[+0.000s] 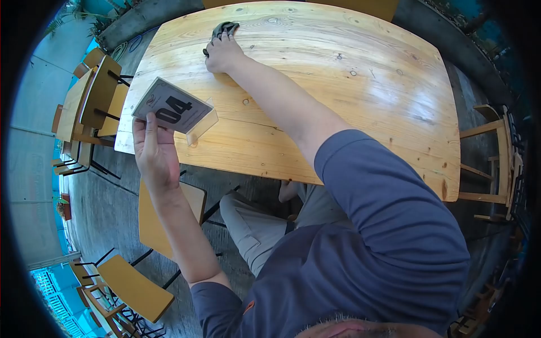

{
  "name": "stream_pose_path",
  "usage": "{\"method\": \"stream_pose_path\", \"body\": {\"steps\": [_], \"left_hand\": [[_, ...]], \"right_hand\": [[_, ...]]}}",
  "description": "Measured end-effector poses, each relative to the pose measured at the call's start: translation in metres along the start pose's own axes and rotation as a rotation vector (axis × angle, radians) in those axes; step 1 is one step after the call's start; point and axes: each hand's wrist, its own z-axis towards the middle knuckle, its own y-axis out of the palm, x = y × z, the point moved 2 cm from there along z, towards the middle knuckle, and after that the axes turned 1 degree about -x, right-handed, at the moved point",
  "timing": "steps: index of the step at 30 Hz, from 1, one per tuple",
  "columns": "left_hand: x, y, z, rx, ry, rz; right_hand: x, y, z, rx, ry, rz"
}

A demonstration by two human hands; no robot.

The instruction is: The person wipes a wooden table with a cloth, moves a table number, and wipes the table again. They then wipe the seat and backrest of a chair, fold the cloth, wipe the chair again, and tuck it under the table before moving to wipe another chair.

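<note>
My left hand (156, 149) grips an acrylic table number stand (172, 106) by its lower left edge, thumb across the front. A card marked "04" shows inside it, and its clear foot juts out to the right. The stand is tilted and held up over the left edge of the wooden table (338, 107). Toward the table's far left side, my right hand (222, 56) presses a dark cloth (225, 29) onto the tabletop. Some of the cloth sticks out beyond the fingers, and the rest is hidden beneath them.
A yellow chair (155, 222) stands close by my left arm. More chairs and another table (73, 107) are at the left, with a tipped yellow chair (135, 287) at lower left. A wooden chair (496, 163) is beyond the right edge. A low concrete ledge (143, 21) runs behind.
</note>
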Motion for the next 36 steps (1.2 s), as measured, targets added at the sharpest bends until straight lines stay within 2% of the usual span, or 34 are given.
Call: {"method": "stream_pose_path", "body": {"steps": [1,3,4,5,8,9,11,14,15,17,21,25,26,28,29,31,33,36], "left_hand": [[-0.002,-0.002,-0.002,-0.012,-0.009,-0.003],[-0.011,0.002,0.001,-0.004,-0.008,-0.001],[-0.015,0.006,0.004,-0.029,-0.003,0.001],[-0.021,0.011,0.008,-0.048,0.005,0.016],[-0.044,0.032,0.023,-0.11,-0.013,-0.005],[-0.063,0.052,0.031,-0.152,-0.037,-0.041],[-0.088,0.075,0.049,-0.222,-0.011,0.055],[-0.124,0.122,0.063,-0.291,-0.046,0.046],[-0.138,0.134,0.068,-0.302,-0.077,0.048],[-0.169,0.152,0.079,-0.332,-0.119,-0.008],[-0.209,0.177,0.087,-0.344,-0.156,-0.047],[-0.23,0.178,0.09,-0.401,-0.211,-0.075],[-0.234,0.177,0.09,-0.397,-0.22,-0.072],[-0.242,0.172,0.087,-0.416,-0.274,-0.02],[-0.242,0.172,0.085,-0.414,-0.288,-0.012],[-0.238,0.172,0.084,-0.466,-0.281,0.127],[-0.233,0.169,0.079,-0.47,-0.264,0.233],[-0.218,0.159,0.068,-0.474,-0.019,0.677]], "right_hand": [[0.003,0.0,-0.004,0.0,0.015,-0.001],[0.025,-0.002,-0.016,-0.056,-0.094,0.18],[0.035,-0.001,-0.035,0.056,-0.099,0.184],[0.049,-0.001,-0.049,0.034,-0.14,0.142],[0.11,-0.029,-0.138,0.067,-0.08,0.121],[0.157,-0.054,-0.193,0.063,-0.027,0.147],[0.233,-0.065,-0.254,0.253,0.075,0.032],[0.352,-0.107,-0.365,0.297,0.417,-0.049],[0.387,-0.122,-0.401,0.261,0.593,-0.078],[0.446,-0.133,-0.472,0.312,0.779,-0.164],[0.418,-0.139,-0.53,0.266,0.852,-0.165],[0.302,-0.147,-0.556,0.215,0.63,-0.018],[0.274,-0.154,-0.567,0.206,0.632,-0.013],[0.231,-0.163,-0.582,0.105,0.467,0.083],[0.23,-0.17,-0.587,0.095,0.473,0.094],[0.238,-0.18,-0.607,0.033,0.475,-0.134],[0.262,-0.178,-0.618,0.107,0.56,-0.177],[0.277,-0.156,-0.613,0.194,0.644,-0.096]]}}
